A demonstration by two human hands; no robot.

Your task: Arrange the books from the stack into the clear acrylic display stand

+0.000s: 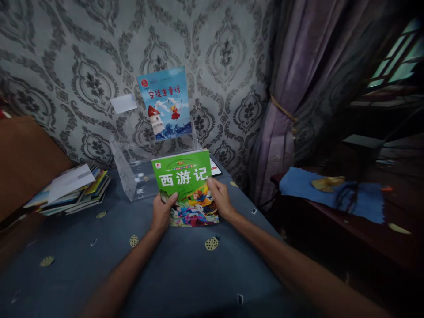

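Between my two hands a green picture-covered book (185,190) is held nearly upright, its front cover facing me. My left hand (162,210) grips its left edge, thumb on the cover and fingers hidden behind. On the right edge, my right hand (220,196) pinches the book with the thumb in front. Just behind stands a clear plastic rack (127,172), partly covered by the green book. A blue book (167,106) rests upright at the rack's back tier, cover outward. Left of it, a white card or paper (123,103) shows against the wall.
A stack of books (71,194) with a white paper on top lies at the left, beside a brown box or board (29,154). Behind the green book, a dark-edged flat item (216,168) peeks out. A blue cloth (357,203) covers part of a dark bench at right, past the curtain (285,97).
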